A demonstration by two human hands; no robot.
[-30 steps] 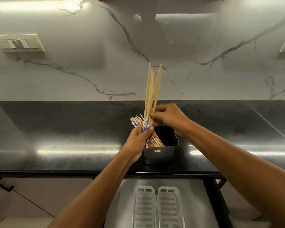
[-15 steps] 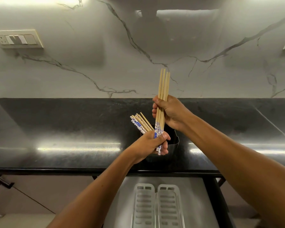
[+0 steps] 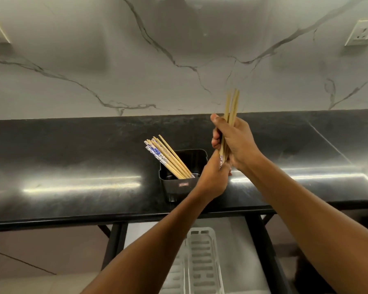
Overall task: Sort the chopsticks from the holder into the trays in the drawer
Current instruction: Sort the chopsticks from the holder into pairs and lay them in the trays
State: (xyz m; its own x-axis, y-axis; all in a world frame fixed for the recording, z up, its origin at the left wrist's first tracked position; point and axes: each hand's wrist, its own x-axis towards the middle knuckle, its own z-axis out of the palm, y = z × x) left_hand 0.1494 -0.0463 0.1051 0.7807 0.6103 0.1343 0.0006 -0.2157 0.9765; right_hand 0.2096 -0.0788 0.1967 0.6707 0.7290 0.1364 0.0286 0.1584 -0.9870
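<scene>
**Both hands on a raised bundle of chopsticks beside the holder**

The right hand (image 3: 234,143) is held up above the black counter (image 3: 72,158), just right of the holder, its fingers curled round a bundle of plain wooden chopsticks (image 3: 232,107). The right forearm runs in from the lower right corner. The left hand (image 3: 214,179) reaches up from the bottom centre and grips the lower end of the same bundle, just below the right hand and touching it; a bit of blue-and-white pattern shows between its fingers.

The bundle stands nearly upright, its long axis close to vertical, with the thin tips pointing up in front of the marble wall (image 3: 179,60) and blurred.

The black holder (image 3: 182,185) stands on the counter near its front edge, just left of the hands. In it lean the remaining chopsticks (image 3: 168,158), tilted up and to the left, their blue-and-white patterned ends outside the rim.

Below the counter edge the drawer (image 3: 232,234) is open. White slotted trays (image 3: 202,262) lie in it side by side; the left forearm partly covers them.
</scene>
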